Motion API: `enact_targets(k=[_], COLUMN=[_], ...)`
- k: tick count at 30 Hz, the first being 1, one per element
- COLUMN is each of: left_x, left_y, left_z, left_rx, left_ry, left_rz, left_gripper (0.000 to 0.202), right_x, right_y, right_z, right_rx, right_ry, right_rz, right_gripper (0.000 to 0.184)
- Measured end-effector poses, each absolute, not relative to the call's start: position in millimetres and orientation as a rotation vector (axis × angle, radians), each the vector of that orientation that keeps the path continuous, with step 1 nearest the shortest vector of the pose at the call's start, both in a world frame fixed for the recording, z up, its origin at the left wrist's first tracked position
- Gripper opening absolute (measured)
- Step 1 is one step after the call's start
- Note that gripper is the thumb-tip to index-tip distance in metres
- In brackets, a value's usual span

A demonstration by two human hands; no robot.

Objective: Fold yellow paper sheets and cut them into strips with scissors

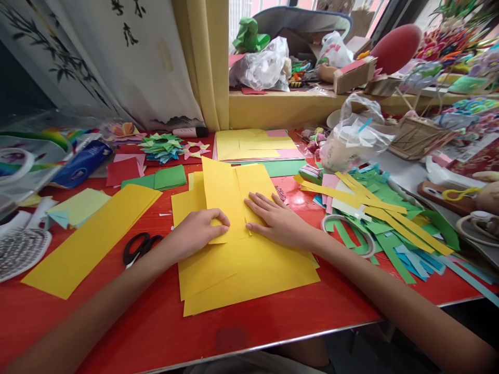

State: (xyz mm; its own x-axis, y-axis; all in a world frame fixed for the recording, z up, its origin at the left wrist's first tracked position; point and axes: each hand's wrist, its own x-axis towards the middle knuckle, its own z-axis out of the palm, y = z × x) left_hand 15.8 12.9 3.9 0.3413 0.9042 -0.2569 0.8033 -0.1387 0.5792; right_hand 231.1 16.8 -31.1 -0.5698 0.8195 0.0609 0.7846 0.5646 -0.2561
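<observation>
My left hand [198, 231] pinches the near edge of a folded yellow sheet of paper [218, 182], whose left flap stands slightly raised. Fingers spread, my right hand [275, 221] lies flat on the right part of the yellow paper. Beneath both hands are more yellow sheets [249, 285], overlapping unevenly on the red table [218, 337]. Black-handled scissors [136, 249] lie beside my left forearm, which partly covers them. A long yellow paper strip [93, 241] rests farther left.
To the right, green, blue and yellow paper strips [384, 228] are heaped around a tape roll [346, 236]. A plastic bag with a cup [351, 140] stands behind them. Folded green stars [161, 145], green paper [169, 177] and a yellow-pink paper stack [253, 145] lie at the back.
</observation>
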Motion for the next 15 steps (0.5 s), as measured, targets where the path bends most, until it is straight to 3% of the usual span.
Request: enact_targets(k=[15], left_x=[15.7], left_y=[11.9], left_z=[3.9], left_rx=[1.897], left_ry=[1.484], left_rz=[0.262], left_gripper=[0.026], right_x=[233.1], right_y=[18.6], right_z=[-33.7], right_rx=[-1.366], right_ry=[-2.618], right_rz=[0.334], right_gripper=[0.073])
